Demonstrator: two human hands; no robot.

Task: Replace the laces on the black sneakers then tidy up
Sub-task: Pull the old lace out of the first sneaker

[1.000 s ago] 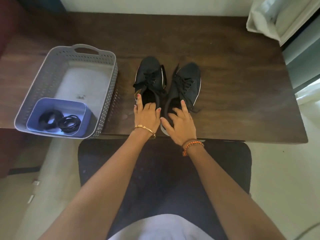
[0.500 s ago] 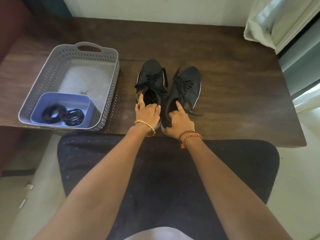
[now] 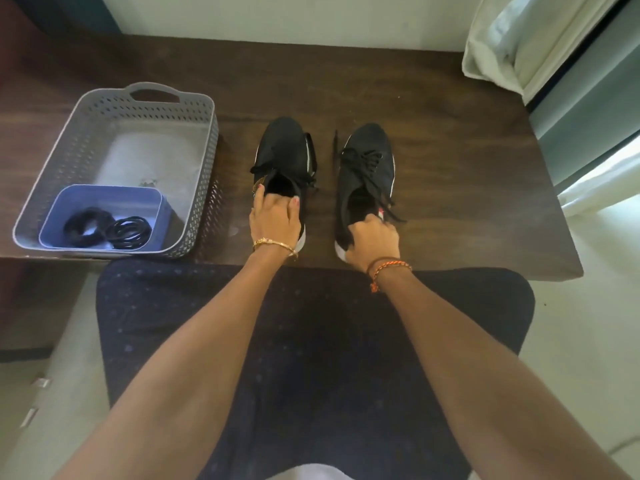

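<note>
I have both hands on the pair at the near edge of the dark brown wooden table [image 3: 450, 140]. My left hand [image 3: 275, 220] curls over the heel collar of the left black fabric sneaker with a white sole [image 3: 282, 157], fingers hooked into its opening. My right hand [image 3: 372, 242] is closed tight round the heel of the right black fabric sneaker [image 3: 367, 161]. The two shoes stand apart, toes pointing away from me, both laced in black.

The heels sit right at the table edge nearest me, so I judge the main risk is a pull toward me tipping a shoe off into my lap. The right sneaker's loose lace ends [image 3: 391, 209] trail beside my fingers and could snag or drag as I lift.

Left of the left sneaker, just beside it, stands the grey perforated plastic basket with a handle cut-out [image 3: 152, 93], holding a small blue plastic tub [image 3: 104, 194] with coiled black laces [image 3: 107, 230] inside. A leftward sweep of that shoe would knock the basket wall. Right of the right sneaker and beyond both toes the tabletop is bare wood, so that is my room for working. A pale curtain [image 3: 512, 46] hangs beyond the far right corner, well away from the shoes.
</note>
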